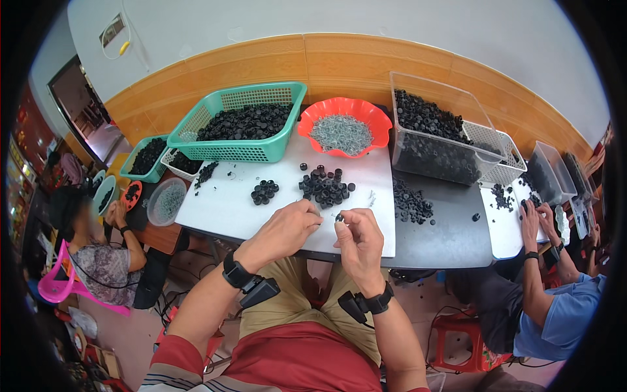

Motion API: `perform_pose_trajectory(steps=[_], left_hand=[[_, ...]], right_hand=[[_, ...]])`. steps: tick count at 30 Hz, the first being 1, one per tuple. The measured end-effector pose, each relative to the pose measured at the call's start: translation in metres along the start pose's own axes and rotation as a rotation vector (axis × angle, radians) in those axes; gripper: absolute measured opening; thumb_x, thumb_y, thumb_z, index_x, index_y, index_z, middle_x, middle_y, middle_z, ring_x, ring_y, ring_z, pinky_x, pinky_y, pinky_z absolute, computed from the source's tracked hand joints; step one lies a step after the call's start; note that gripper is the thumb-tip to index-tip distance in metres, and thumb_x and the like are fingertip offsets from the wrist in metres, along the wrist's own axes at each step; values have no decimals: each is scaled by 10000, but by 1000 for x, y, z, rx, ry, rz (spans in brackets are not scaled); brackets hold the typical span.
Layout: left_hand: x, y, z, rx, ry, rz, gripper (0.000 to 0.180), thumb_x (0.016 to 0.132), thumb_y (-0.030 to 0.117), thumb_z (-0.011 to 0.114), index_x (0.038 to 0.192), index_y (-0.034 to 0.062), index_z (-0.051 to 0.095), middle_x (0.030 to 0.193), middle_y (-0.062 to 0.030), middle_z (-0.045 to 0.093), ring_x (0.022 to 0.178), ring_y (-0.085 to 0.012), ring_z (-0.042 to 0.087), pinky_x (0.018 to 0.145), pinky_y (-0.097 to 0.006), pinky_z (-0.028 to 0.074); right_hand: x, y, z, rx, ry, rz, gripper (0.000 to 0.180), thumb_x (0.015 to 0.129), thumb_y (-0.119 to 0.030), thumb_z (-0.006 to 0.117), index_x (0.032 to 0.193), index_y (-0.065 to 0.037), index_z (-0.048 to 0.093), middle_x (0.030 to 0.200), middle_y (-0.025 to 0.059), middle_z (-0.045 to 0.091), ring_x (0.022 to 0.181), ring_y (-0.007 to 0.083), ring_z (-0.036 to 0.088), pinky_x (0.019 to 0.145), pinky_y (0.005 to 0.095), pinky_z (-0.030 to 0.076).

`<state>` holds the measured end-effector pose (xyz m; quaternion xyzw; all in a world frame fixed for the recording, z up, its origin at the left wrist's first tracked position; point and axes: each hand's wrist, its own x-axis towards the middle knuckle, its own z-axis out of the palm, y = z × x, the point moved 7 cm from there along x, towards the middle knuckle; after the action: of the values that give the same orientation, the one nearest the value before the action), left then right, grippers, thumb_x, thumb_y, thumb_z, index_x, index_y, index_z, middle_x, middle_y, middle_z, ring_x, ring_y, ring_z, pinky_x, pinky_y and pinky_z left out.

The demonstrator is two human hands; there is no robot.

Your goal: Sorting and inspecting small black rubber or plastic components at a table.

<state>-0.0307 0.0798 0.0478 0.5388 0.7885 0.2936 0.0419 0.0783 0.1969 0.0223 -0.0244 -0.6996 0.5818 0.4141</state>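
Observation:
Over the front of the white board, my right hand pinches a small black round plastic part between thumb and fingertips. Just left of it, my left hand is closed, its fingertips pressed together; what they hold, if anything, is too small to make out. The two hands are close but apart. Beyond them lies a large pile of black cylindrical parts, with a smaller cluster of similar parts to its left. A few thin pale pieces lie right of the pile.
Behind the board stand a green basket of black parts, a red scalloped bowl of small silvery pieces and a clear bin of black parts. Loose black parts lie to the right. Co-workers sit left and right.

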Motion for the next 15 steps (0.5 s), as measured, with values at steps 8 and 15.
perform_pose_trajectory(steps=[8, 15], left_hand=[[2, 6, -3, -68, 17, -92, 177, 864, 58, 698, 1027, 9, 748, 1009, -144, 686, 933, -349, 676, 825, -415, 537], [2, 12, 2, -35, 20, 75, 159, 858, 40, 709, 1009, 5, 743, 1005, -130, 692, 946, -335, 676, 828, -409, 545]], right_hand=[[-1, 1, -2, 40, 21, 10, 166, 988, -42, 673, 1131, 36, 641, 1038, 97, 584, 663, 97, 598, 548, 233, 491], [-1, 2, -4, 60, 38, 11, 171, 985, -40, 675, 1134, 38, 645, 1041, 93, 584, 674, 91, 597, 555, 226, 504]])
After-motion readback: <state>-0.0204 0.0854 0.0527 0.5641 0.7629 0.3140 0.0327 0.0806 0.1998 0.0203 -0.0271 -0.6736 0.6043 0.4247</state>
